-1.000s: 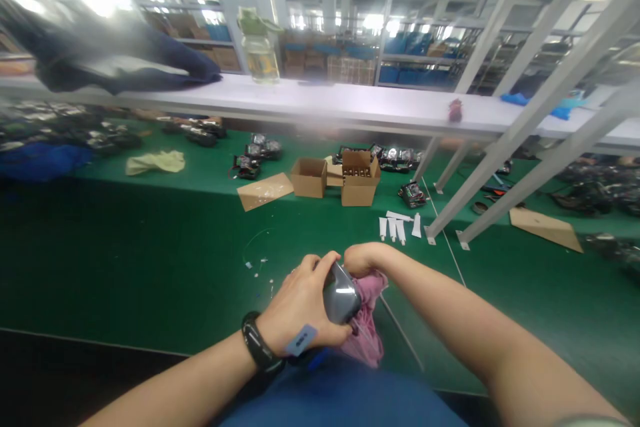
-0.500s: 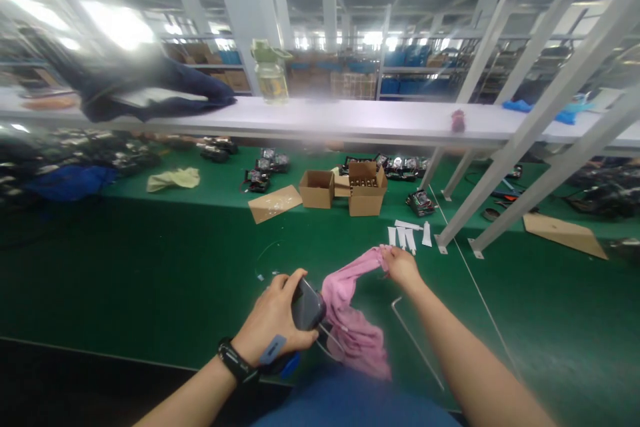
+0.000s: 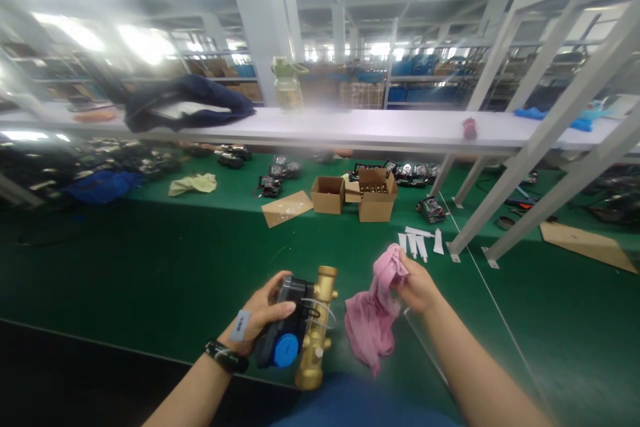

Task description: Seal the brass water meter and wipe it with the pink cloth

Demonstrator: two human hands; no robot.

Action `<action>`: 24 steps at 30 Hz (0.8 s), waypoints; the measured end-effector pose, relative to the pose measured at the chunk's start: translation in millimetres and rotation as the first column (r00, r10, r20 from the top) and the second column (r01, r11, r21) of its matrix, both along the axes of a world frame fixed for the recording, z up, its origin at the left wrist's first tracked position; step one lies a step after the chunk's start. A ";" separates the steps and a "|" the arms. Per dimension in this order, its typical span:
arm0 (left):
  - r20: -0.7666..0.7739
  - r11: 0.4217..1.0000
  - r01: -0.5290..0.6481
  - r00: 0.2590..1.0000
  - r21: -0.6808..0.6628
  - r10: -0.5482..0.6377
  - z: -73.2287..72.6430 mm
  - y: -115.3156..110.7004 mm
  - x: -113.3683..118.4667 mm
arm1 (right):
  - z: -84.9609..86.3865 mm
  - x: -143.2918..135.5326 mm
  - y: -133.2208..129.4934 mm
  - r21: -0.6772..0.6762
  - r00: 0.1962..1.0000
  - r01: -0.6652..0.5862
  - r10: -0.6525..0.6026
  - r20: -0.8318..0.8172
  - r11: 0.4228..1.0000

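My left hand (image 3: 260, 317) grips a brass water meter (image 3: 305, 327) with a dark housing and a round blue cap, held over the near edge of the green table (image 3: 150, 267). The brass pipe body points up and down beside my fingers. A black band and a small grey tag sit at my left wrist. My right hand (image 3: 417, 287) holds a bunched pink cloth (image 3: 375, 310) that hangs down just right of the meter, apart from it.
Two open cardboard boxes (image 3: 360, 195) and a flat cardboard piece (image 3: 287, 207) lie mid-table, with white tubes (image 3: 419, 243) near a slanted frame leg (image 3: 500, 203). Dark parts line the back. A white shelf (image 3: 350, 127) carries a dark garment (image 3: 187, 102) and a bottle (image 3: 286, 85).
My hands have come apart: the right hand drew the pink cloth off to the right, and the left hand turned the meter so its brass body and blue cap show.
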State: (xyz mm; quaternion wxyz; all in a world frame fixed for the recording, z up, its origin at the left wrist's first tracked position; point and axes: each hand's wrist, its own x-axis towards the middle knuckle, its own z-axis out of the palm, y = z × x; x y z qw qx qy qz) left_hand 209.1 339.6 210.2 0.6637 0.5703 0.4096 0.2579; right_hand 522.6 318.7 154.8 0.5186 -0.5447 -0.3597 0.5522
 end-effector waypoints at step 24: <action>-0.024 0.977 0.187 0.982 0.105 -0.186 25.7 -22.7 15.6 | 87.8 -42.3 -28.5 0.095 0.067 -0.888 -0.079 0.995 0.449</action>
